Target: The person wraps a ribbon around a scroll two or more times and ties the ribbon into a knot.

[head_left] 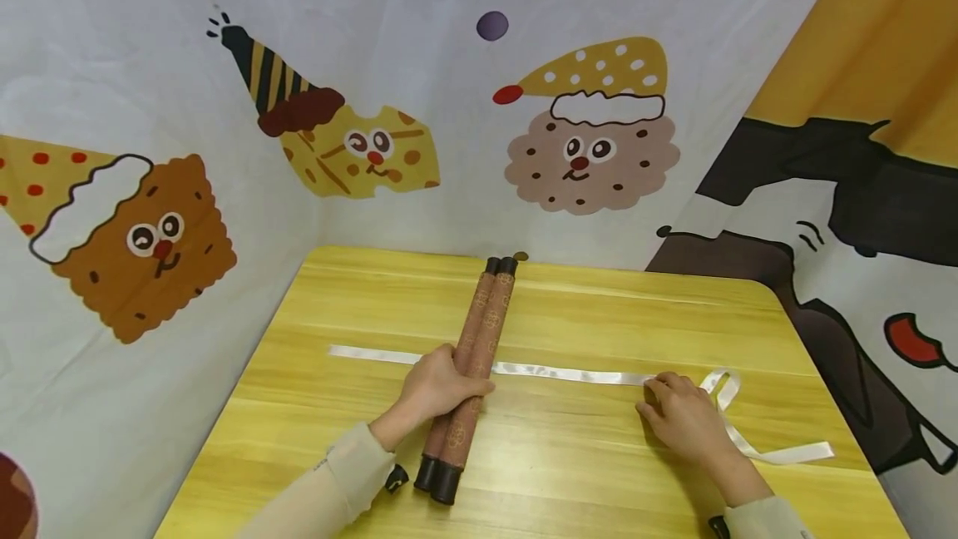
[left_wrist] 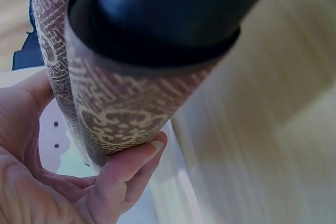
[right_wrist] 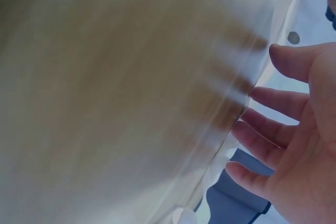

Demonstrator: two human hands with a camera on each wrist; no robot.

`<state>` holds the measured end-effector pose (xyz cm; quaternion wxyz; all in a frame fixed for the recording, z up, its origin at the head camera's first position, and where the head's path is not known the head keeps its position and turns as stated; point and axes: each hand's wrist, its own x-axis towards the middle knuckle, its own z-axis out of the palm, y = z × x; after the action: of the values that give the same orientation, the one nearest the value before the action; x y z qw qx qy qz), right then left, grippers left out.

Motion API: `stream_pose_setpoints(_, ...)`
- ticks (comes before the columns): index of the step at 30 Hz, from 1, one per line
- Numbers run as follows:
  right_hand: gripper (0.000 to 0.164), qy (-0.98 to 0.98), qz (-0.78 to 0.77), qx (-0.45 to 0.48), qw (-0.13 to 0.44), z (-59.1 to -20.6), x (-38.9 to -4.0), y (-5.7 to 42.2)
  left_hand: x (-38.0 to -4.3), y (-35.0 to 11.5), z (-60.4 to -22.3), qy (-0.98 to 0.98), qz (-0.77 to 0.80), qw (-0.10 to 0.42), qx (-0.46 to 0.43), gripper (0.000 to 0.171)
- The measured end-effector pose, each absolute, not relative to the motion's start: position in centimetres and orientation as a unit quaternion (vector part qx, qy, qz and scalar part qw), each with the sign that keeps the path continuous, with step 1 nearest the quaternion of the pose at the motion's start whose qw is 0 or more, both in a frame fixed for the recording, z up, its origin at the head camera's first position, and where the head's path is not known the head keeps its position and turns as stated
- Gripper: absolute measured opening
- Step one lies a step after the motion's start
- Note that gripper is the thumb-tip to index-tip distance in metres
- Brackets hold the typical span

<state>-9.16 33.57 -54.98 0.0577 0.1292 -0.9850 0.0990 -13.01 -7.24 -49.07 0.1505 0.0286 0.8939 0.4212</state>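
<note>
A brown-red patterned scroll [head_left: 490, 323] with two rolls side by side and black end caps lies slantwise on the table. My left hand [head_left: 437, 385] grips it near its middle, the thumb across the top. In the left wrist view the fingers [left_wrist: 123, 174] curl against the patterned scroll [left_wrist: 123, 108]. A white satin ribbon [head_left: 569, 373] runs across the table and shows on both sides of the scroll; its middle is hidden there. My right hand [head_left: 688, 418] rests its fingertips on the ribbon at the right. In the right wrist view its fingers [right_wrist: 273, 100] are spread and gently bent, touching the tabletop.
Beyond the right hand, the ribbon's loose end loops and trails toward the right edge of the yellow wood-grain table [head_left: 599, 456]. A white cloth [head_left: 449, 223] printed with cartoon biscuits and cheese hangs behind the table and along its left side.
</note>
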Motion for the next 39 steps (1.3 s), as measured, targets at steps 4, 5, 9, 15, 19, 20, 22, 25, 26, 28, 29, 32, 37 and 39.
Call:
stream_pose_setpoints(4,0.044,-0.984,0.097,0.135,0.064,-55.1,-9.2,33.4,-12.8,-5.8,-49.7,0.889,0.430,0.154,0.024,0.064)
stream_pose_setpoints(5,0.045,-0.984,0.098,0.137,0.064,-55.1,-9.2,33.4,-12.7,-5.5,-49.9,0.889,0.430,0.155,0.024,0.063)
stream_pose_setpoints(9,0.049,-0.982,0.101,0.148,0.059,-55.2,-9.2,33.0,-12.5,-4.4,-50.4,0.891,0.425,0.157,0.019,0.060)
stream_pose_setpoints(15,0.050,-0.981,0.101,0.154,0.052,-55.1,-9.2,32.5,-12.2,-2.9,-50.9,0.902,0.407,0.144,0.014,0.060)
stream_pose_setpoints(19,0.049,-0.983,0.095,0.148,0.053,-55.0,-9.2,32.5,-12.0,-2.1,-50.9,0.906,0.399,0.140,0.021,0.059)
stream_pose_setpoints(20,0.048,-0.983,0.094,0.146,0.054,-55.0,-9.2,32.5,-11.9,-1.9,-51.0,0.907,0.396,0.140,0.023,0.059)
stream_pose_setpoints(22,0.047,-0.984,0.093,0.145,0.056,-55.0,-9.2,32.5,-11.9,-1.5,-51.1,0.910,0.389,0.142,0.026,0.056)
stream_pose_setpoints(25,0.046,-0.983,0.094,0.145,0.061,-55.1,-9.2,32.5,-11.8,-1.0,-51.2,0.913,0.380,0.146,0.032,0.052)
stream_pose_setpoints(26,0.046,-0.983,0.095,0.145,0.061,-55.1,-9.2,32.5,-11.7,-0.9,-51.2,0.914,0.376,0.146,0.034,0.052)
stream_pose_setpoints(28,0.046,-0.983,0.094,0.146,0.062,-55.1,-9.2,32.6,-11.6,-0.6,-51.2,0.917,0.371,0.144,0.038,0.051)
stream_pose_setpoints(29,0.046,-0.983,0.095,0.147,0.061,-55.2,-9.2,32.5,-11.6,-0.5,-51.2,0.918,0.368,0.142,0.038,0.052)
stream_pose_setpoints(32,0.047,-0.983,0.097,0.148,0.058,-55.1,-9.2,32.5,-11.5,-0.1,-51.2,0.922,0.361,0.137,0.039,0.053)
stream_pose_setpoints(37,0.046,-0.983,0.096,0.147,0.053,-54.7,-9.1,32.4,-11.6,0.5,-51.2,0.929,0.344,0.130,0.043,0.048)
stream_pose_setpoints(39,0.045,-0.984,0.095,0.146,0.049,-54.7,-9.1,32.3,-11.6,0.7,-51.0,0.931,0.338,0.129,0.045,0.045)
